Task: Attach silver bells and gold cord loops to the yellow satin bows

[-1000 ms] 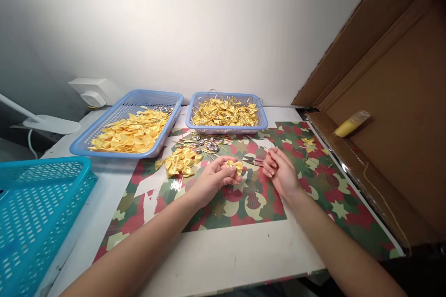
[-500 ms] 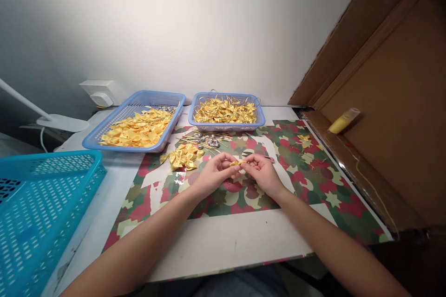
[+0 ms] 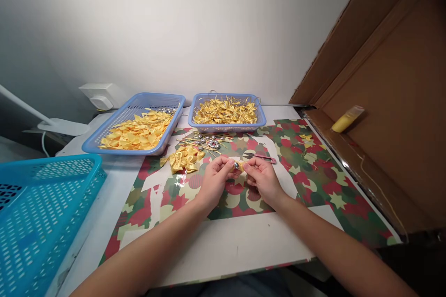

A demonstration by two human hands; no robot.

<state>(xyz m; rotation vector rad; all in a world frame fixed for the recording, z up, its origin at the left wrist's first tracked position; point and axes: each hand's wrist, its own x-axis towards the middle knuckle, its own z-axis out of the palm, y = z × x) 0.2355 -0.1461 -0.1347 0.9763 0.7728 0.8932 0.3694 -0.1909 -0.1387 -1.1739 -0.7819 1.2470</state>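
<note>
Over the middle of the patterned mat, my left hand [image 3: 215, 177] and my right hand [image 3: 264, 178] meet, fingertips pinched. A small round silver bell [image 3: 236, 165] shows at my left thumb and forefinger. Just to its right a yellow ribbon bow [image 3: 242, 167] sits between the two hands, gripped by my right fingers and partly covered by them. Left of my hands lies a heap of yellow bows [image 3: 184, 158]. Behind it several silver bells [image 3: 211, 141] are scattered among thin gold ties. Small snips with a pink handle [image 3: 266, 158] rest just beyond my right hand.
A blue basket [image 3: 91, 144] of yellow bows stands at the back left, with a smaller blue basket [image 3: 226, 128] of bows and gold ties beside it. A teal basket [image 3: 75, 195] fills the left edge. Cardboard [image 3: 390, 102] walls the right, with a yellow tube [image 3: 344, 120] on its ledge.
The silver bell has come into sight at my left fingertips, beside the bow. My hands have turned slightly and uncovered more of the snips. The camera view has shifted a little.
</note>
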